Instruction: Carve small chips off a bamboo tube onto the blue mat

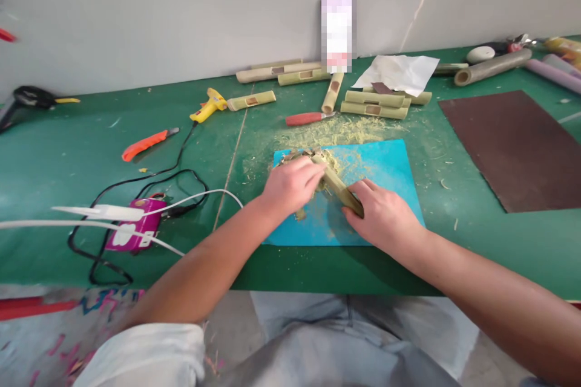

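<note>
Both ends of a short bamboo tube (pixel 336 184) are gripped, one in each hand, above a blue sheet (pixel 393 160). My left hand (pixel 293 184) closes around the far left end, and my right hand (pixel 385 211) wraps the near right end. The tube lies slantwise, its ends partly covered by my fingers. Under and beside my left hand is a heap of pale shavings and darker chips (pixel 336 164). Behind the sheet lies a red-handled knife (pixel 305 119), with fine shavings scattered around it.
Several notched bamboo tubes (pixel 374 110) lie toward the wall, some under white paper (pixel 394 72). A phone (pixel 336 30) leans there. On the left are a yellow glue gun (pixel 209 106), an orange cutter (pixel 149 144) and a corded purple box (pixel 136 224). A dark brown sheet (pixel 517 151) lies right.
</note>
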{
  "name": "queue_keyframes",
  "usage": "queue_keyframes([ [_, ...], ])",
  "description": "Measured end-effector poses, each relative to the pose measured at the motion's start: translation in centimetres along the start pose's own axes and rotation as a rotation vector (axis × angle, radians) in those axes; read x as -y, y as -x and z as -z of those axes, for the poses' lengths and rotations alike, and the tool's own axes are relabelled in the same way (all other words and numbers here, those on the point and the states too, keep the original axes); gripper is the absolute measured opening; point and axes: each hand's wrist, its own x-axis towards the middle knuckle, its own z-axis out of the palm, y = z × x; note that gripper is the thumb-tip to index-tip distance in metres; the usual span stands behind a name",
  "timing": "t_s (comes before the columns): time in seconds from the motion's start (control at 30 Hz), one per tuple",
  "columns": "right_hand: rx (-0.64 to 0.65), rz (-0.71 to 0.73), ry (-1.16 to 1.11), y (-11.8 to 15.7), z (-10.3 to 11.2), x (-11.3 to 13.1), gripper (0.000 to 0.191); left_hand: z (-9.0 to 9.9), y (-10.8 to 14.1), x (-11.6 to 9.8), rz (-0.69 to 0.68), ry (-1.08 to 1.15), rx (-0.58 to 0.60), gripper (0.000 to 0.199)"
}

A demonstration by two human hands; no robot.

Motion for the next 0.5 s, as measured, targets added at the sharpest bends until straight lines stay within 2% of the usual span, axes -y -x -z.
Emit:
queue_keyframes([
  [0.07,0.008,-0.007,-0.004,-0.02,-0.02,0.0,0.019,0.14,-0.01,0.07,0.003,-0.047,-0.018,0.027],
  [0.2,0.014,0.002,-0.009,0.04,0.07,0.04,0.019,0.19,-0.09,0.08,-0.045,-0.033,0.047,0.028],
  [0.33,0.014,-0.004,-0.016,0.14,0.25,0.15,0.019,0.11,-0.23,0.13,0.011,-0.074,-0.014,0.03],
  [0.43,0.035,0.0,-0.012,0.13,0.32,0.19,0.018,0.1,-0.26,0.14,-0.064,-0.039,0.075,0.029],
  [0.5,0.035,-0.003,-0.011,0.1,0.31,0.19,0.018,0.13,-0.28,0.21,-0.042,-0.063,0.032,0.029],
])
